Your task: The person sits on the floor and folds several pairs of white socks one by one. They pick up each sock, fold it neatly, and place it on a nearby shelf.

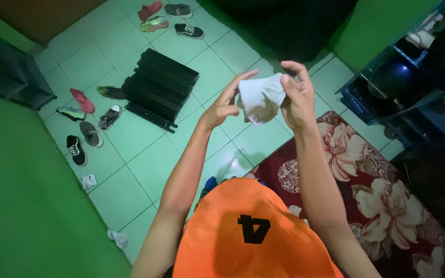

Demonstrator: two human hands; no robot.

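Both hands are raised over the tiled floor, holding a small white cloth between them. The left hand pinches its left edge with fingers closed on the fabric; the right hand grips the right side, fingers curled round it. The cloth hangs down, long axis roughly vertical, equally near both hands. Below lie a black stack of flat panels, scattered shoes and a floral red mat.

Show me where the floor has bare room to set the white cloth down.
Bare tiles lie between the black stack, the floral rug and the person's arms. It is crowded by the shoes at left. Both hands, left hand and right hand, hold the white cloth.
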